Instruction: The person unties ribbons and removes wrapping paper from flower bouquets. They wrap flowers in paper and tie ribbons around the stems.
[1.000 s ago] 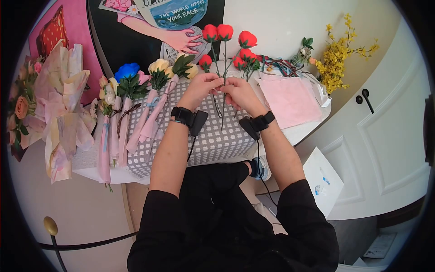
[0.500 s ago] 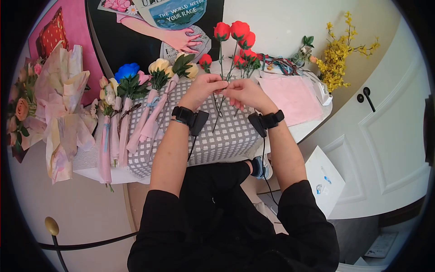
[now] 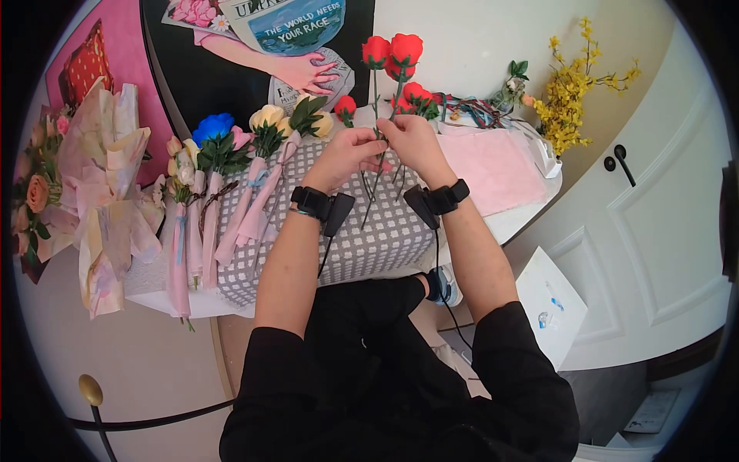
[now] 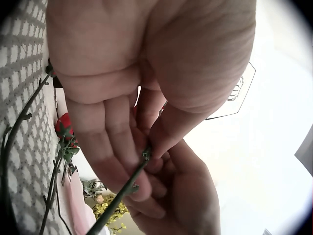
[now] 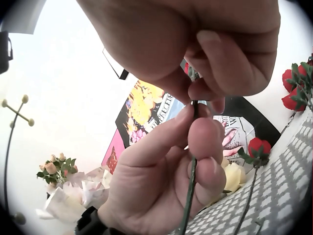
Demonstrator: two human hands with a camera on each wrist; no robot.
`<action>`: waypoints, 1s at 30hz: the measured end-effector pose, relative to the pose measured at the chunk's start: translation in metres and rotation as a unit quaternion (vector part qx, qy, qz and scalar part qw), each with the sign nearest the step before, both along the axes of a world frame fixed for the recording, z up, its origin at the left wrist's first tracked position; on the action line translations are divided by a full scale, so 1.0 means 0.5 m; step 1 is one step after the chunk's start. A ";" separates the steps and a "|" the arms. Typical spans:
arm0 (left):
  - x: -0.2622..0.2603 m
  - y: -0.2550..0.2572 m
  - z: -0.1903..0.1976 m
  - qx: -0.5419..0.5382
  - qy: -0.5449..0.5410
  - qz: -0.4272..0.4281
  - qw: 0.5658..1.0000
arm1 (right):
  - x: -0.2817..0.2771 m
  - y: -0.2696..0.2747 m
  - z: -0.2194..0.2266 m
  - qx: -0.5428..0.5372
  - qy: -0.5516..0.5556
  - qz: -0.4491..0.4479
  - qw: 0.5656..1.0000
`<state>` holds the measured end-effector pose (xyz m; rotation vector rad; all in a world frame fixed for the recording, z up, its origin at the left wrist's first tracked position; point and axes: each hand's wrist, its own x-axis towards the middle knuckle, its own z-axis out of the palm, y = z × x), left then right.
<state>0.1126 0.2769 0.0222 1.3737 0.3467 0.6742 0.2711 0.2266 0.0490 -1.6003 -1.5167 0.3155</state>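
In the head view, my left hand (image 3: 344,159) and right hand (image 3: 418,148) meet above the checked cloth, with artificial red roses (image 3: 406,49) standing up from them. A second red rose (image 3: 376,51) stands beside the first, and another head shows just below. Thumb and fingers of the left hand pinch a green stem (image 5: 190,196) in the right wrist view. Just above them on that stem, the right hand's thumb and fingers pinch it too. Below the hands, the dark stem ends spread over the cloth.
More red roses (image 3: 416,94) lie at the table's back, beside pink wrapping sheets (image 3: 493,169) and ribbons (image 3: 481,112). Wrapped bouquets, one with a blue flower (image 3: 214,127), line the left. Yellow flowers (image 3: 566,115) stand at right. The checked cloth (image 3: 331,250) covers the table's front.
The rose heads have shifted right, then drawn closer together, the rear one moving left behind the others. My right hand moved right, then back left and slightly higher on the stems. The left hand stays nearly in place.
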 end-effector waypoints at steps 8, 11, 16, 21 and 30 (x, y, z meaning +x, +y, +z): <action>-0.002 0.001 -0.001 0.005 -0.026 0.005 1.000 | 0.003 -0.028 0.024 -0.046 0.193 0.053 0.979; -0.001 -0.003 0.001 -0.001 -0.006 -0.011 1.000 | 0.014 -0.022 0.026 -0.062 0.147 0.056 0.986; 0.001 0.006 -0.009 0.030 0.005 -0.018 0.999 | 0.003 -0.032 0.042 -0.084 0.123 0.024 0.989; 0.007 0.006 -0.016 0.072 0.027 -0.021 0.997 | 0.016 -0.007 0.015 -0.071 -0.048 -0.014 0.996; 0.008 -0.001 -0.012 0.062 0.015 -0.027 0.998 | 0.019 0.008 0.007 -0.068 0.026 0.048 0.996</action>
